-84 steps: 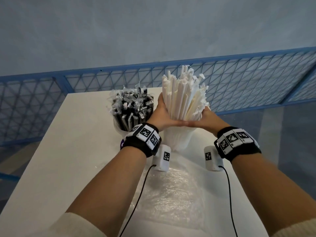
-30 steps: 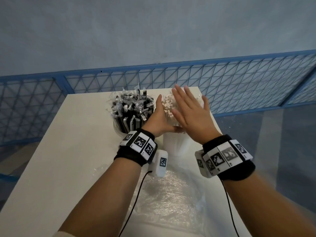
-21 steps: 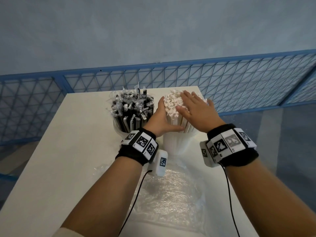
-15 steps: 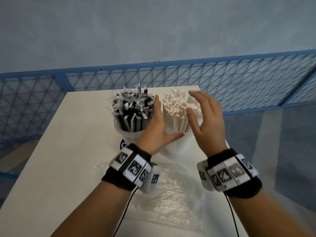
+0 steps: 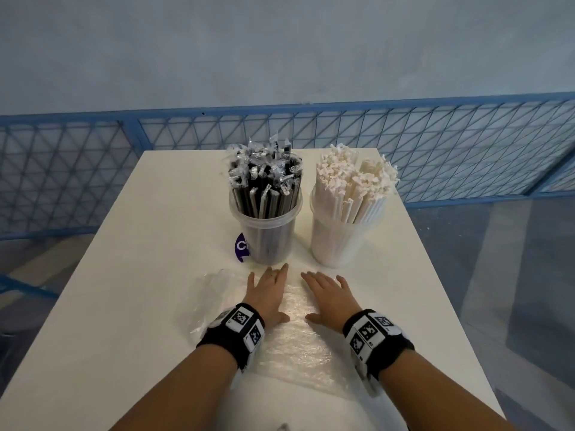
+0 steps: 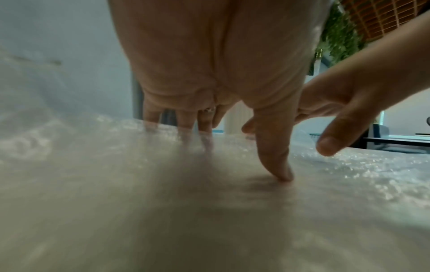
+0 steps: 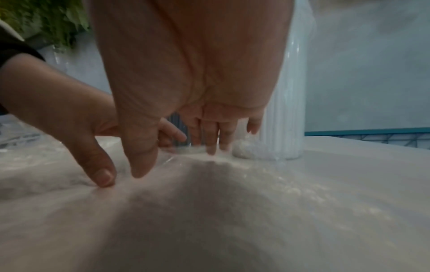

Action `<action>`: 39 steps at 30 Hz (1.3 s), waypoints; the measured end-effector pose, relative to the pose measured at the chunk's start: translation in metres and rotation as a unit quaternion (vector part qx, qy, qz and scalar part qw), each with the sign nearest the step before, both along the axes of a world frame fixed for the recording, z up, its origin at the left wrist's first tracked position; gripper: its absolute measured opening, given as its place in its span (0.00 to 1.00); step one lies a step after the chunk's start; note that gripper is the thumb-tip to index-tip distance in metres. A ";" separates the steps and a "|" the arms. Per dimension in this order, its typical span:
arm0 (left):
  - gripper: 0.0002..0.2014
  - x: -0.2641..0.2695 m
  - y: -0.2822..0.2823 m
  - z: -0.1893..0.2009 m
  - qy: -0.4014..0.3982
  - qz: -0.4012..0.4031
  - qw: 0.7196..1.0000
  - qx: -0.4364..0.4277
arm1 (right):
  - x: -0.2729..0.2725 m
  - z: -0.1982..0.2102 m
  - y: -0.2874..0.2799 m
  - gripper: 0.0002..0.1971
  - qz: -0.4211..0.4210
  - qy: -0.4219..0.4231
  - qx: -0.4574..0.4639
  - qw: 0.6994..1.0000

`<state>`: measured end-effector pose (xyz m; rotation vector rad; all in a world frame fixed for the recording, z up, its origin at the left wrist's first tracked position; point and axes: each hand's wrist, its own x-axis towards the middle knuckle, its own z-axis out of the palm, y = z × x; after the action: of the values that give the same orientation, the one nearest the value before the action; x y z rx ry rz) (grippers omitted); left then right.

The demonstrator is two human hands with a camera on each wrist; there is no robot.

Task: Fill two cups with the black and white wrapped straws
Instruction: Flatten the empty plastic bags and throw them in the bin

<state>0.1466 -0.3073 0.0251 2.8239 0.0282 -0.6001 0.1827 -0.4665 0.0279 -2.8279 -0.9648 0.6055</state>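
Both cups stand upright toward the table's far edge, straws on end; black straws ahead of the left hand, white straws ahead of the right hand; each grip flat, holding nothing, on plastic wrap; filling looks complete.

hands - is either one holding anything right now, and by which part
Nothing is held. The left hand and right hand lie open, fingers spread, on the clear plastic sheet.
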 end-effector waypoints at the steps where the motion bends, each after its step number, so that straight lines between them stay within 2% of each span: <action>1: 0.44 -0.001 0.001 0.000 0.004 -0.005 1.000 0.008 | -0.002 -0.001 0.001 0.44 0.000 0.003 -0.005 1.000; 4: 0.20 -0.004 0.003 0.008 -0.012 -0.058 0.997 0.054 | -0.010 0.000 0.005 0.43 0.008 0.001 -0.008 1.000; 5: 0.16 -0.006 0.004 0.010 -0.021 -0.078 0.995 0.060 | -0.012 0.002 0.008 0.41 0.008 0.007 -0.001 1.000; 8: 0.13 -0.014 0.006 0.017 -0.093 -0.122 0.987 0.047 | -0.021 0.011 0.018 0.32 -0.009 0.044 0.057 0.997; 10: 0.07 -0.021 0.012 0.026 -0.216 -0.141 0.966 0.017 | -0.026 0.019 0.026 0.23 -0.050 0.052 0.105 0.992; 11: 0.08 -0.024 0.018 0.029 -0.278 -0.147 0.949 0.027 | -0.027 0.022 0.029 0.18 -0.072 0.051 0.132 0.987; 12: 0.14 -0.028 0.024 0.034 -0.330 -0.128 0.934 0.050 | -0.028 0.025 0.032 0.13 -0.090 0.053 0.164 0.981; 14: 0.26 -0.039 0.041 0.045 -0.422 -0.016 0.903 0.071 | -0.031 0.031 0.036 0.06 -0.114 0.068 0.222 0.966; 15: 0.31 -0.047 0.052 0.052 -0.475 0.055 0.877 0.054 | -0.033 0.034 0.038 0.05 -0.122 0.075 0.245 0.959; 17: 0.40 -0.066 0.074 0.062 -0.536 0.191 0.821 -0.046 | -0.037 0.040 0.046 0.03 -0.133 0.090 0.288 0.944; 18: 0.44 -0.074 0.085 0.062 -0.525 0.254 0.803 -0.122 | -0.040 0.043 0.050 0.03 -0.141 0.104 0.313 0.933; 19: 0.48 -0.082 0.095 0.061 -0.476 0.314 0.794 -0.210 | -0.043 0.045 0.055 0.03 -0.151 0.122 0.340 0.920; 21: 0.52 -0.095 0.107 0.056 -0.305 0.423 0.759 -0.390 | -0.049 0.047 0.067 0.04 -0.164 0.150 0.391 0.893; 23: 0.46 -0.106 0.116 0.047 -0.153 0.465 0.687 -0.537 | -0.056 0.047 0.080 0.04 -0.174 0.161 0.421 0.875; 24: 0.41 -0.110 0.119 0.042 -0.107 0.459 0.665 -0.579 | -0.059 0.046 0.087 0.03 -0.182 0.166 0.432 0.867; 25: 0.36 -0.114 0.122 0.040 -0.079 0.439 0.659 -0.606 | -0.062 0.046 0.093 0.03 -0.192 0.173 0.443 0.859; 28: 0.29 -0.122 0.130 0.034 -0.076 0.376 0.671 -0.634 | -0.069 0.043 0.109 0.05 -0.214 0.197 0.458 0.840; 31: 0.29 -0.126 0.144 0.034 -0.119 0.373 0.663 -0.639 | -0.073 0.042 0.119 0.10 -0.207 0.191 0.427 0.859; 33: 0.13 -0.130 0.150 0.036 -0.130 0.371 0.689 -0.609 | -0.074 0.043 0.123 0.09 -0.213 0.182 0.424 0.861; 34: 0.06 -0.132 0.151 0.038 -0.129 0.370 0.704 -0.592 | -0.075 0.044 0.123 0.10 -0.220 0.194 0.431 0.854; 36: 0.06 -0.135 0.151 0.041 -0.131 0.369 0.728 -0.563 | -0.076 0.048 0.123 0.13 -0.233 0.247 0.458 0.821; 38: 0.07 -0.137 0.151 0.040 -0.139 0.391 0.721 -0.555 | -0.077 0.051 0.123 0.13 -0.230 0.289 0.477 0.798; 39: 0.07 -0.138 0.151 0.039 -0.148 0.405 0.712 -0.554 | -0.078 0.051 0.123 0.13 -0.222 0.294 0.473 0.800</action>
<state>0.0085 -0.1565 0.0643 1.4345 0.5917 0.0941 0.1050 -0.3434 0.0792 -1.6868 -0.2945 0.6245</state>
